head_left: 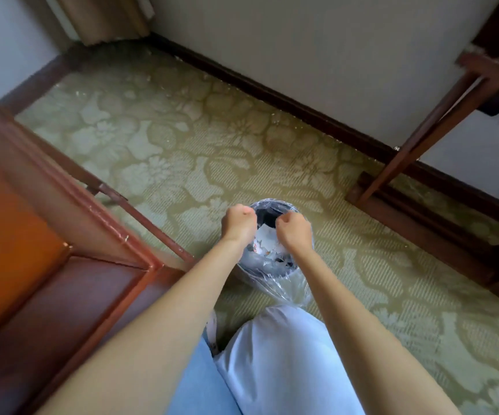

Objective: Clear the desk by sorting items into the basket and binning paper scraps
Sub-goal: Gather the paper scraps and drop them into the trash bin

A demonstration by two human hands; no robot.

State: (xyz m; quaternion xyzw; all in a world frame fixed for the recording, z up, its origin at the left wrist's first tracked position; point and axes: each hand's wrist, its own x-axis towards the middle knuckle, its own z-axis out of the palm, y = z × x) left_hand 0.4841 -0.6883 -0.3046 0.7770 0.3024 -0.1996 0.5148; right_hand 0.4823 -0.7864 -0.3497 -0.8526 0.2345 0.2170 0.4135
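A small dark bin (267, 272) lined with a clear plastic bag (291, 290) stands on the carpet in front of my knees. White paper scraps (264, 238) lie inside it. Both hands hover over the bin's opening, backs up and fingers curled downward. My left hand (238, 223) is above the left rim and my right hand (294, 232) above the right rim, a small gap between them. Whether anything is pinched under the fingers is hidden. The basket is not in view.
The red-brown wooden desk (17, 235) fills the left side, its corner close to my left forearm. A wooden stand with slanted legs (422, 136) is at the right against the wall. Patterned green carpet (182, 139) lies between them. My knee in light trousers (284, 354) is below the bin.
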